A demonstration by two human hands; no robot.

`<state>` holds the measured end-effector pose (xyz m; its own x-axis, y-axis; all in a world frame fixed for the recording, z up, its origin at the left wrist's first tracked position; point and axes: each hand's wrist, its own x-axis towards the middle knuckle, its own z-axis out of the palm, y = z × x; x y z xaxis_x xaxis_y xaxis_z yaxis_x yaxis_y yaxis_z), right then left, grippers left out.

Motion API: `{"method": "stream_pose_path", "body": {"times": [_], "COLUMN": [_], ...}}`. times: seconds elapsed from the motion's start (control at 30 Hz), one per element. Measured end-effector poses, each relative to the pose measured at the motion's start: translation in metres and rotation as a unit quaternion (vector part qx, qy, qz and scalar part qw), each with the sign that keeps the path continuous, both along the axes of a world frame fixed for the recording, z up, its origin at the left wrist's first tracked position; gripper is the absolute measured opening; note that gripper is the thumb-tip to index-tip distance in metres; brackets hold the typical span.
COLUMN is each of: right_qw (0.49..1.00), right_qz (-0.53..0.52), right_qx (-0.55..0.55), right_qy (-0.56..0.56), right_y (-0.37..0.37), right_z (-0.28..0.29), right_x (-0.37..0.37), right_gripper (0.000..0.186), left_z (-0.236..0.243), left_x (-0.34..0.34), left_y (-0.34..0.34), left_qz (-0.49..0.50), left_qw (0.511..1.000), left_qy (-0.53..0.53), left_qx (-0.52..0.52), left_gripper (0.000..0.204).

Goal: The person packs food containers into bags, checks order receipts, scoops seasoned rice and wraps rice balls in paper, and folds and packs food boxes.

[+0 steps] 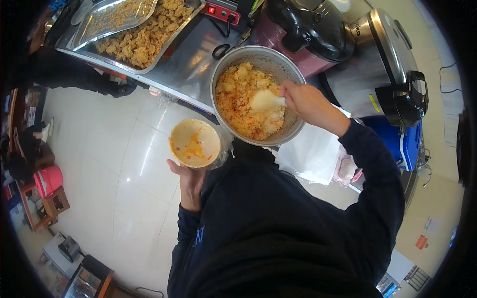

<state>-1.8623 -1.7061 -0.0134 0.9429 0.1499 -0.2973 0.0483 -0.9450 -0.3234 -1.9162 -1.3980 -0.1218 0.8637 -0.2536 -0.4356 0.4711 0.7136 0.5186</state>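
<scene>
My right hand point(293, 97) grips a white rice paddle point(266, 100), whose blade is in seasoned rice point(238, 89) inside a round metal pot point(218, 74) at the counter's edge. Below and left of the pot, my left hand point(186, 176) holds a round cream-coloured bowl point(196, 149) with orange streaks and small red bits inside. Its fingers are mostly hidden beneath the bowl, and clear crinkled plastic shows along its right side.
A metal counter point(189, 69) holds trays of fried pieces point(139, 39), a pink-and-black cooker point(303, 30) and a steel cooker point(362, 64). White sheets point(308, 159) and a blue cooler point(392, 149) lie right. Another person's dark-clothed leg point(79, 74) shows upper left, beyond tiled floor point(124, 174).
</scene>
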Motion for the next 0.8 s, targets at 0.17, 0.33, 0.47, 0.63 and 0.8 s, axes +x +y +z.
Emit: {"method": "stream_pose_path", "body": {"times": [0.17,0.33,0.47,0.63,0.8], "right_qw": [0.998,0.965,0.953,0.88,0.941], "right_qz": [0.046,0.212,0.244,0.247,0.242], "right_qx": [-0.032,-0.145,-0.162,-0.272,-0.203], "right_qy": [0.042,-0.055,-0.075,-0.302,-0.121], "right_y": [-0.002,0.031,0.023,-0.029,-0.036], "right_z": [0.027,0.014,0.01,-0.032,-0.047], "right_x": [-0.014,-0.031,-0.022,0.013,0.018], "right_gripper": [0.017,0.008,0.004,0.007,0.008], "left_z": [-0.003,0.001,0.01,0.023,0.018], "left_x": [-0.012,-0.016,-0.021,-0.028,-0.029], "left_y": [-0.005,-0.016,-0.027,-0.026,-0.028], "left_qz": [-0.052,-0.092,-0.082,-0.099,-0.106], "left_qw": [0.998,0.995,0.996,0.993,0.993], "left_qy": [-0.013,0.003,0.01,-0.009,0.005], "left_qx": [0.032,0.037,0.023,0.063,0.058], "left_gripper": [0.096,0.106,0.111,0.111,0.103]}}
